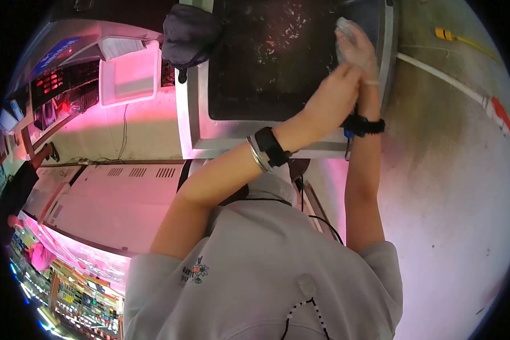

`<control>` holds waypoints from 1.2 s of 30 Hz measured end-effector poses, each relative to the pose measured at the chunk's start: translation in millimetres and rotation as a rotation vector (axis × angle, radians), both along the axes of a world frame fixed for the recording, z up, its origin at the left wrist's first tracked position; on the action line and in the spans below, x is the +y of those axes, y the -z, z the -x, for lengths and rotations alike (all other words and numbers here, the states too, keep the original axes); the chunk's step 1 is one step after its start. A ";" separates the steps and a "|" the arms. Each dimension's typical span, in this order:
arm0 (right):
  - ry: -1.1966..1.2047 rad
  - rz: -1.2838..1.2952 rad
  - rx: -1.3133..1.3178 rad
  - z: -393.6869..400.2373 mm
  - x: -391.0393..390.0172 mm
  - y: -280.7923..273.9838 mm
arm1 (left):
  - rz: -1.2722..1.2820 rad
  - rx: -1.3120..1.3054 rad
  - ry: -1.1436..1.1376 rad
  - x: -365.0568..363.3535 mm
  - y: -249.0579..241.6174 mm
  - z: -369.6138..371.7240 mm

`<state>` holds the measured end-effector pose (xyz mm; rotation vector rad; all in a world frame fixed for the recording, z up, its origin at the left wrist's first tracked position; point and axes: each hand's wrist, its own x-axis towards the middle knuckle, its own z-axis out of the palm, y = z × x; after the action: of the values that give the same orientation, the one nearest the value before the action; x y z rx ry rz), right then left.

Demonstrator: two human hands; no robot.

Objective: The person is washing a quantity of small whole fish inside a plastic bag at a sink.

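My left hand (337, 93), with a black watch and silver bangles on its wrist, reaches across to my right wrist. Its fingers are closed, pinching what looks like the cuff of a thin clear plastic glove (343, 27). That glove covers my right hand (359, 52), whose fingers point away from me and look stretched out, slightly blurred. A black band (368, 125) sits round my right wrist. Both hands are above the right side of a dark, wet-looking basin (255, 85) with a metal frame (192, 122).
A dark cloth or bag (190, 35) hangs on the frame's left corner. Further left are a white tray (110, 88) and a white cabinet (113, 198). On the right floor lie a white pipe with a red end (496, 110) and a yellow connector (445, 34). Another person (20, 190) is at far left.
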<state>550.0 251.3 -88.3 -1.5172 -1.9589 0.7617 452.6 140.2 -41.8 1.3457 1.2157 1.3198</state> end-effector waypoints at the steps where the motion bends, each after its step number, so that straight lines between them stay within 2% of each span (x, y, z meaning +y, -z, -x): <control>1: -0.008 0.002 0.002 7.3 10.6 11.6 | 0.043 0.018 -0.055 9.9 6.7 6.5; 6: -0.130 0.369 -0.360 41.6 56.6 99.2 | 0.116 0.193 -0.207 52.7 75.2 40.4; 7: -0.116 0.491 -0.318 48.8 58.9 115.4 | 0.141 0.230 -0.199 58.0 89.4 47.1; 8: -0.204 0.358 -0.498 53.6 57.7 132.5 | 0.151 0.282 -0.190 61.9 104.6 53.1; 9: -0.241 0.378 -0.613 54.4 63.8 185.2 | 0.163 0.326 -0.173 64.4 117.1 58.5; 10: -0.115 0.469 -0.509 59.1 55.2 190.4 | 0.205 0.356 -0.148 65.7 132.2 61.7; 12: -0.107 0.571 -0.574 63.3 46.2 246.1 | 0.326 0.390 -0.093 64.8 158.0 66.9; 14: -0.005 0.665 -0.533 72.7 26.6 245.9 | 0.428 0.428 -0.036 65.2 174.6 71.5; 15: 0.056 0.796 -0.465 77.2 18.9 210.7 | 0.449 0.461 -0.009 64.1 179.4 72.5; 16: 0.023 0.907 -0.407 77.0 14.9 210.9 | 0.481 0.489 0.011 63.5 181.5 72.2; 21: 0.217 0.916 -0.154 68.2 -26.2 215.3 | 0.681 0.456 0.116 57.0 177.8 65.4; 22: 0.123 0.884 -0.255 62.8 -25.2 217.0 | 0.504 0.526 0.146 52.2 183.8 63.8; 23: 0.025 0.842 -0.353 58.5 -21.6 219.5 | 0.505 0.529 0.124 48.5 190.8 59.4; 25: 0.031 0.803 -0.451 48.0 -16.8 246.6 | 0.443 0.482 0.132 46.5 191.4 52.6; 27: 0.196 0.690 -0.496 43.7 -14.0 248.2 | 0.455 0.459 0.113 47.2 196.7 47.1; 30: 0.161 0.669 -0.538 35.0 -0.5 231.8 | 0.491 0.423 0.110 51.8 210.1 45.9; 31: 0.146 0.666 -0.534 32.9 4.7 239.8 | 0.510 0.423 0.124 54.5 216.0 45.7; 33: 0.012 0.702 -0.690 32.5 19.7 257.7 | 0.534 0.472 0.090 58.8 232.7 42.3; 35: 0.001 0.736 -0.684 35.5 32.9 274.4 | 0.482 0.474 0.026 60.7 253.2 39.0; 36: 0.013 0.782 -0.676 39.7 37.1 281.4 | 0.573 0.457 0.005 64.7 251.6 36.3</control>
<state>510.2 288.4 -369.6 -2.5005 -2.2237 1.2158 416.3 204.9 -293.4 1.2430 1.7317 0.5843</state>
